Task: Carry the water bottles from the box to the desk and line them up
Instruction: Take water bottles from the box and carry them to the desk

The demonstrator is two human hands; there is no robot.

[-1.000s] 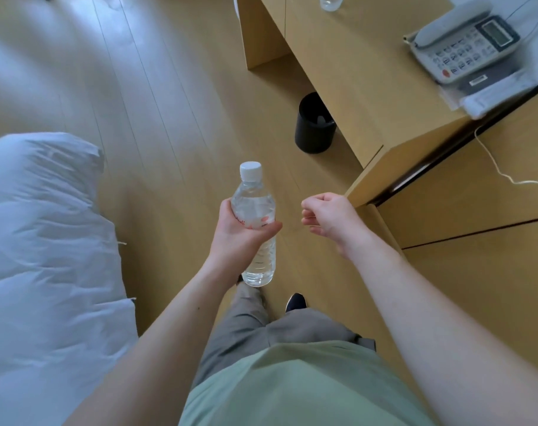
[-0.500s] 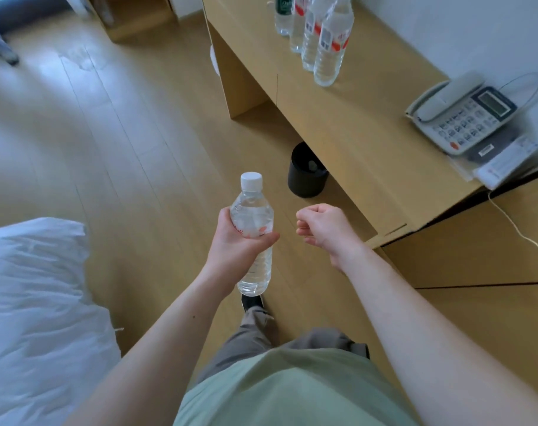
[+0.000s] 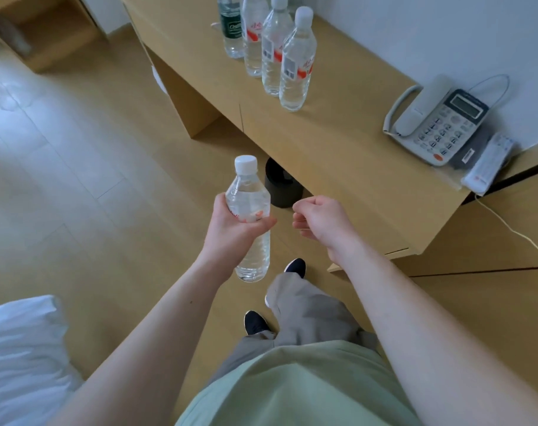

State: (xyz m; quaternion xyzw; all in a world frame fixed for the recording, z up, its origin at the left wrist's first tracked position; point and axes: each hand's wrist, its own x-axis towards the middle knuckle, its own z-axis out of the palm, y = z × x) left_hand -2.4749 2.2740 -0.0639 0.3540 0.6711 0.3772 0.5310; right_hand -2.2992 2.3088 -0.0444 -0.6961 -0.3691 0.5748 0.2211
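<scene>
Left hand (image 3: 231,229): centre of frame, fingers wrapped round a bottle (image 3: 250,216) at mid-body, thumb across the front; bottle upright.
Left forearm: bare, runs up from lower left edge to the wrist.
Right hand (image 3: 321,219): just right of centre, loose fist, holding nothing.
Right forearm: bare, enters from lower right corner.
Hands: level, near, apart.

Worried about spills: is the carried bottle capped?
Capped. A white cap sits on the bottle held upright in the left hand.
</scene>
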